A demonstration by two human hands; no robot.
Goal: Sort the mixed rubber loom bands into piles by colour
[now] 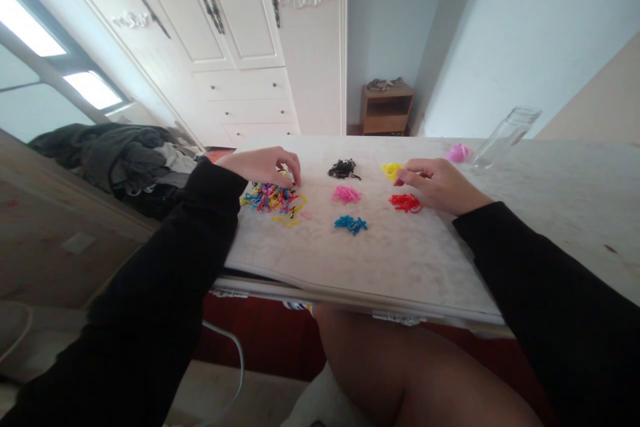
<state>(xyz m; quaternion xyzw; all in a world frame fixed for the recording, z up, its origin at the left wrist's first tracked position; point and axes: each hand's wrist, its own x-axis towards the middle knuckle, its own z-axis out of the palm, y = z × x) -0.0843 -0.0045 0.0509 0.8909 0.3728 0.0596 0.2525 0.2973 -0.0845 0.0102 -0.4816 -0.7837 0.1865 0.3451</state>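
Observation:
My left hand (275,165) is over a mixed pile of small coloured rubber bands (270,197), fingers bent and pinched together above it. Whatever is between those fingertips is too small to make out. At the right, my right hand (430,180) touches the edge of a yellow rubber band pile (391,170), thumb and fingers closed, their content hidden. Just below it lies a red rubber band pile (405,203). Between the hands, three piles form a column: black rubber bands (343,169) at the back, pink rubber bands (347,195) in the middle, blue rubber bands (351,224) nearest me.
The piles lie on a whitish table (400,267). A clear glass bottle (507,137) and a pink round object (459,153) stand at its back right. Dark clothes (115,160) are heaped at the left. Behind are a white wardrobe (240,27) and a small wooden cabinet (386,110).

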